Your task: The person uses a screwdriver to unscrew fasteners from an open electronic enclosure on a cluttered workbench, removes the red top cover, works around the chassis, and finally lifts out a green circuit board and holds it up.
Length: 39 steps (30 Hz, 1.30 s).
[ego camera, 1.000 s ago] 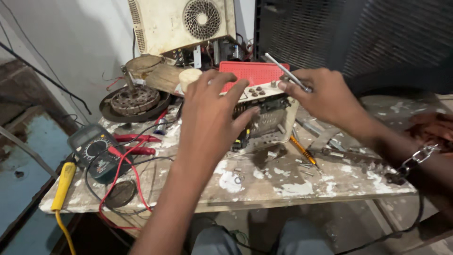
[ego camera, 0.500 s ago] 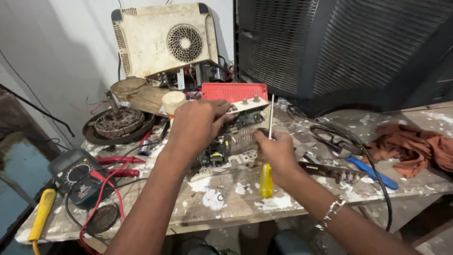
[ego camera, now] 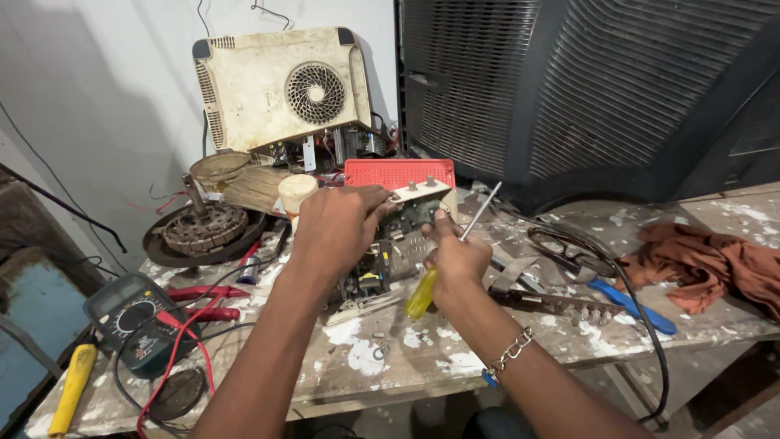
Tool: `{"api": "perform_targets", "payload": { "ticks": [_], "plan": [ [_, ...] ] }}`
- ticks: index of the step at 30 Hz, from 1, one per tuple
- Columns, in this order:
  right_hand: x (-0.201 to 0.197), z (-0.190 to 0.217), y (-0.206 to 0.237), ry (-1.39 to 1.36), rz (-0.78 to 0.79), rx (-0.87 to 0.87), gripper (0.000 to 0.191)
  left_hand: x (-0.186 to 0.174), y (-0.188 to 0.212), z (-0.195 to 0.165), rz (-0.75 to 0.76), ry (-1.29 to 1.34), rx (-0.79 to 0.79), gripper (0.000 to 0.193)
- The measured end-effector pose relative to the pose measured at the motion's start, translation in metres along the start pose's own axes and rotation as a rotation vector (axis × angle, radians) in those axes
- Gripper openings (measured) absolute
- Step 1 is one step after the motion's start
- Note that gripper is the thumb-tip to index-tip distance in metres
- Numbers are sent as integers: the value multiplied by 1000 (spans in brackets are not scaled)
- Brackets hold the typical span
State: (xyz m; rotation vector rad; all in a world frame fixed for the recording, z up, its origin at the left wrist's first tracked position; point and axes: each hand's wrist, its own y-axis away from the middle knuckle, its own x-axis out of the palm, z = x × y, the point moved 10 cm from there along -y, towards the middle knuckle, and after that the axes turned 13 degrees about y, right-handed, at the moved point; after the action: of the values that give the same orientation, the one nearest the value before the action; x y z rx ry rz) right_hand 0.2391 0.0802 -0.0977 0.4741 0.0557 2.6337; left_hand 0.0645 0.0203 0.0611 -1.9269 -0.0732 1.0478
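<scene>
L hand is curled over the circuit board near the surface's middle, fingers gripping its top edge. R hand is closed round a screwdriver, yellow handle pointing down-left twd the front edge, shaft up-right twd the back. Vs 0.5 s ago: shaft was abt vertical, now tilted; hands closer together.

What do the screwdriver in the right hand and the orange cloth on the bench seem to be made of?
Yellow-handled screwdriver: handle looks like glossy translucent plastic; the thin grey shaft shines like bare metal. Crumpled orange-brown cloth: soft woven fabric, matte, judging by its loose folds.
</scene>
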Motion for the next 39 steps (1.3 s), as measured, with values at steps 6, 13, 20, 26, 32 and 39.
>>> {"api": "perform_targets", "payload": {
  "ticks": [6,13,20,26,32,39],
  "plan": [
    [9,-3,-9,-7,-29,66,18,2,-8,0,-57,-3,62,35],
    [15,-7,-9,-20,-49,142,18,29,-20,10,-15,54,-15,23],
    [11,-13,-12,-54,-29,179,20,34,-22,20,25,65,-71,25],
    [13,-8,-9,-2,-42,135,19,36,-22,19,51,13,-72,24],
    [17,-1,-3,42,-22,125,15,33,-26,12,-4,57,-5,30],
    [15,-4,-7,11,-40,105,18,42,-26,26,97,80,-167,23]
  ]
}}
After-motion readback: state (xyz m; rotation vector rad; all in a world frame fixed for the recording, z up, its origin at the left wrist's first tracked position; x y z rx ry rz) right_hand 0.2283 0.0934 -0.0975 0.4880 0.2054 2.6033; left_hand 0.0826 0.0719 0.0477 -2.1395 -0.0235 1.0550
